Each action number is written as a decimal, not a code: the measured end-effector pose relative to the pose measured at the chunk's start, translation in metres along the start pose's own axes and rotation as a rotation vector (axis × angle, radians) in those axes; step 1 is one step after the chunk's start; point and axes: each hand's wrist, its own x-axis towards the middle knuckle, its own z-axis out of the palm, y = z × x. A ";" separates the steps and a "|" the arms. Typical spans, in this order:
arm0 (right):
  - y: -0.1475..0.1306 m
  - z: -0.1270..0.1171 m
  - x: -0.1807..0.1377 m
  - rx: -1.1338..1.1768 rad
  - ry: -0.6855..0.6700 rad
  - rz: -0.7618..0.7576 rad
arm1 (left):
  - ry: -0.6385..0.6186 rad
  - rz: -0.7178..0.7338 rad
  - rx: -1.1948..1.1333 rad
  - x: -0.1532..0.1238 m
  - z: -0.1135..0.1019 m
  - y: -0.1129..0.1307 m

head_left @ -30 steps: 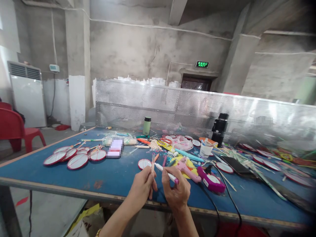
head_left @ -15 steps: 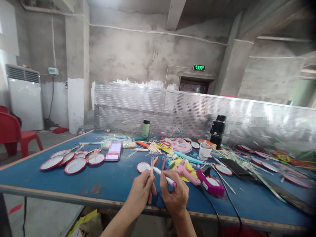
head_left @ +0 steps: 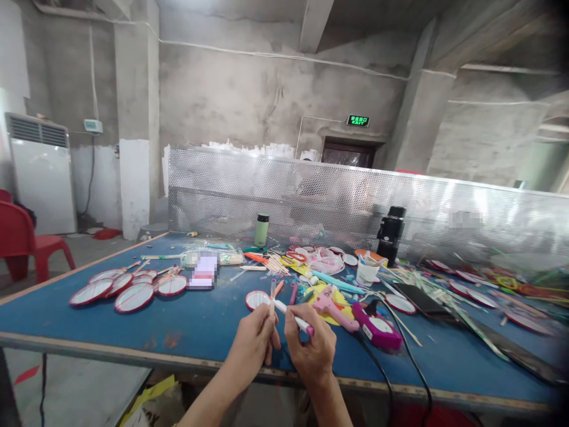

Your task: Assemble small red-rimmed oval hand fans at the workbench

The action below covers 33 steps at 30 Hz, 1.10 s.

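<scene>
Seen from my head, my left hand (head_left: 254,338) pinched a flat, pale stick (head_left: 272,303) upright between thumb and fingers, over the near edge of the blue table (head_left: 200,332), around its middle. My right hand (head_left: 313,347), close beside it, gripped a white pen (head_left: 281,306) with a pink end, fingers curled around the barrel and the tip pointed at the stick; whether the two touched, I could not tell. Just beyond my left fingers, a white disc (head_left: 254,299) with a red rim lay flat on the table. To the right of my hands, a pink glue gun (head_left: 331,305) rested partly over a yellow piece (head_left: 319,292), near a purple device (head_left: 377,326) toward the near edge. More red-rimmed discs (head_left: 134,298) overlapped in a cluster toward the table's left edge. Nearer the far edge stood a green bottle (head_left: 262,231) and, farther right, a black flask (head_left: 390,237), with a white cup (head_left: 367,274) in front of it. A perforated metal screen (head_left: 244,187) rose along that edge.
</scene>
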 end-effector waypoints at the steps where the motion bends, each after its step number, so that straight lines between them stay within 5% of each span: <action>1: 0.000 0.000 0.000 -0.001 0.015 -0.001 | -0.002 -0.001 -0.002 0.000 0.000 0.000; 33: 0.001 0.002 -0.002 0.002 0.064 -0.028 | 0.010 -0.002 -0.018 0.001 0.000 0.001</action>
